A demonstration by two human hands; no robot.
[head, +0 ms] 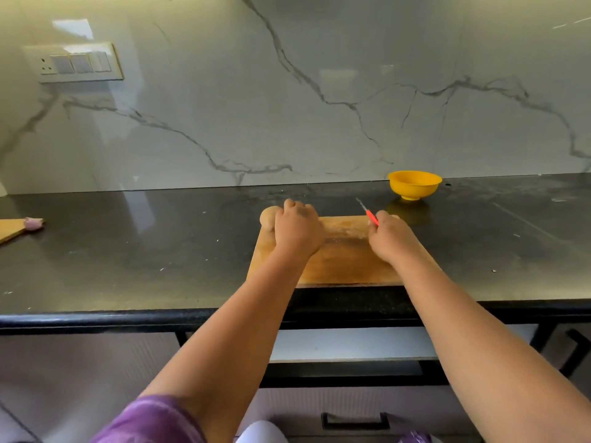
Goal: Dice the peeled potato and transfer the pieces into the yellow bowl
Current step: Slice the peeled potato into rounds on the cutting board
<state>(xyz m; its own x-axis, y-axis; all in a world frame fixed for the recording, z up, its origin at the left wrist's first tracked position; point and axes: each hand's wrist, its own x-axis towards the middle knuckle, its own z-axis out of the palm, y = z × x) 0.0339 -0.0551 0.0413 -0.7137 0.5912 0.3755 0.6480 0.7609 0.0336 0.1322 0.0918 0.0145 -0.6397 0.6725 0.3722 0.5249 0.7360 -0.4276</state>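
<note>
A pale brown potato (268, 217) lies at the far left corner of the wooden cutting board (343, 260). My left hand (297, 228) is closed over its right side, hiding most of it. My right hand (388, 238) grips a small knife (367, 212) with a red handle; its thin blade points up and away to the left, above the board's far right edge. The yellow bowl (414, 184) stands empty on the counter beyond the board to the right, near the wall.
The dark stone counter (144, 244) runs left to right against a marble wall. Another wooden board (11, 230) with a purple onion piece (33, 223) sits at the far left edge. Drawers with black handles (355, 422) lie below the counter's front edge.
</note>
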